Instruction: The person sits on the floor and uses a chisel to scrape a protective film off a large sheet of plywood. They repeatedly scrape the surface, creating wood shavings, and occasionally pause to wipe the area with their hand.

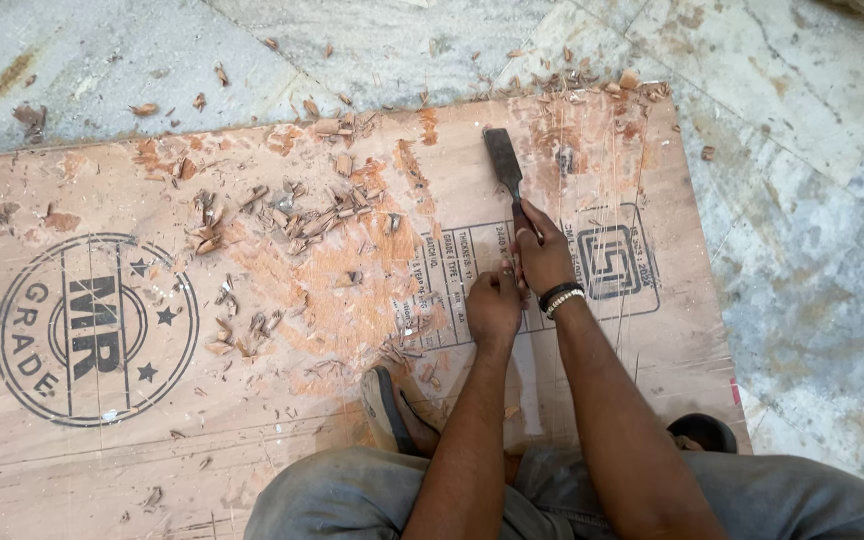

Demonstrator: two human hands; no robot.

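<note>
On a stone floor [802, 260], a person is squatting over a large plywood sheet [102, 480] and working it with a flat chisel [505, 170]. Both hands are gripping the tool near the sheet's far right corner: the right hand [544, 252] is closing around the handle higher up, nearer the blade, with a black band and a beaded bracelet [562, 297] circling its wrist, while the left hand [493, 305] is clenching in a fist just behind it, the two hands touching. The chisel's dark blade is pointing away from the person toward the sheet's far edge, its tip resting on a patch of scraped, reddish wood. Curled wood shavings [302, 220] are lying scattered across the middle of the sheet and gathering thickly along its far edge, with a few spilling onto the floor beyond. A round black stamp [97, 330] is showing near the sheet's left end, and a rectangular printed panel is sitting under and beside the hands. A sandalled foot [392, 408] is pressing on the sheet near its near edge, just left of the person's forearms, and grey trousers [352, 495] are filling the bottom of the view.
</note>
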